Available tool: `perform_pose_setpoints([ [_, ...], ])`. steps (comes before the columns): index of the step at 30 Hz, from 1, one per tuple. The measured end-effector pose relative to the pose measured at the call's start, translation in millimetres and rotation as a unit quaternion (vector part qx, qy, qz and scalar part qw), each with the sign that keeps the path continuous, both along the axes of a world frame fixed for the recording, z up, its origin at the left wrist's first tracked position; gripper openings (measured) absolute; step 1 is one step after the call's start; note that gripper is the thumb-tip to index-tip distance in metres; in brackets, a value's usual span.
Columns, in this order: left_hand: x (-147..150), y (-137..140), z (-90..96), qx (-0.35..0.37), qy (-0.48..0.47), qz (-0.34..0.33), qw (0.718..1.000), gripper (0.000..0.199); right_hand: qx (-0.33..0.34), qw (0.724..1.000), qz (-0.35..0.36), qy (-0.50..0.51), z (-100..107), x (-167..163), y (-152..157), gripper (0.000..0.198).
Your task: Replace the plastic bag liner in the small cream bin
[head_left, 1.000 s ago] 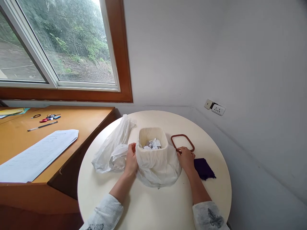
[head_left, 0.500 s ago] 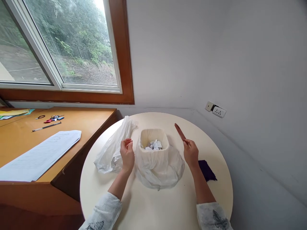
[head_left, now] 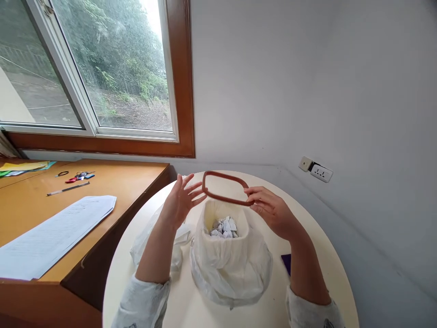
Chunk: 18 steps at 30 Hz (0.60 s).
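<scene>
My right hand [head_left: 269, 207] grips a reddish-brown rectangular ring [head_left: 227, 199] with rounded corners by its right end. The ring is held in the air above a small bin [head_left: 242, 223] lined with a white plastic bag [head_left: 230, 278]. At the ring's left end, my left hand [head_left: 182, 198] is open with its fingers spread, close to the ring; whether the fingertips touch it I cannot tell. Crumpled paper [head_left: 225, 227] lies inside the bin. The bag is folded over the bin's rim and spreads out round its base.
Another white plastic bag [head_left: 141, 243] lies to the left on the round table [head_left: 327, 273], partly behind my left arm. A dark purple cloth [head_left: 286, 263] shows beside my right forearm. On the wooden desk [head_left: 136, 182] are paper sheets [head_left: 64, 232], a pen [head_left: 68, 188] and keys [head_left: 82, 176].
My right hand has turned the ring from edge-on to nearly flat and brought it left over the bin. My left hand has risen and spread its fingers. The view has shifted slightly.
</scene>
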State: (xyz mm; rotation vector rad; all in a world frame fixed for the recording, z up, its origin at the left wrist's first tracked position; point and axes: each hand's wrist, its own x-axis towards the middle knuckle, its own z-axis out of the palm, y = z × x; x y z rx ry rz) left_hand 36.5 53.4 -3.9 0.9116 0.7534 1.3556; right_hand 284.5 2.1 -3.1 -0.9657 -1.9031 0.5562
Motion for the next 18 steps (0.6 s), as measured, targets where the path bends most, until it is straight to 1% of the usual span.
perform_pose_setpoints([
  [1, 0.8, -1.7, 0.2, -0.001, -0.003, -0.014, 1.000, 0.058, 0.007, 0.999, 0.006, -0.033, 1.5, -1.8, -0.8, 0.014],
  [3, 2.8, -3.9, -1.6, 0.006, 0.003, -0.014, 1.000, 0.054, 0.014, 0.995, 0.018, -0.094, 3.0, -4.6, -2.2, 0.015],
  [6, 5.3, -3.7, -5.5, 0.024, 0.029, 0.001, 0.999, 0.051, 0.009, 0.990, 0.027, -0.135, 2.6, -6.8, -3.2, 0.017],
  [10, 7.2, -1.3, -7.3, 0.043, 0.071, 0.020, 0.996, 0.049, 0.024, 0.992, -0.005, -0.122, -1.9, -6.6, -0.4, 0.018],
  [14, 8.9, -1.0, -7.4, 0.060, 0.107, 0.058, 0.991, 0.049, 0.021, 0.994, -0.049, -0.097, -7.4, -5.8, 4.0, 0.017],
  [18, 9.0, 0.9, -11.1, 0.069, 0.133, 0.072, 0.986, 0.048, 0.020, 0.996, -0.046, -0.079, -9.4, -7.4, 6.8, 0.019],
])
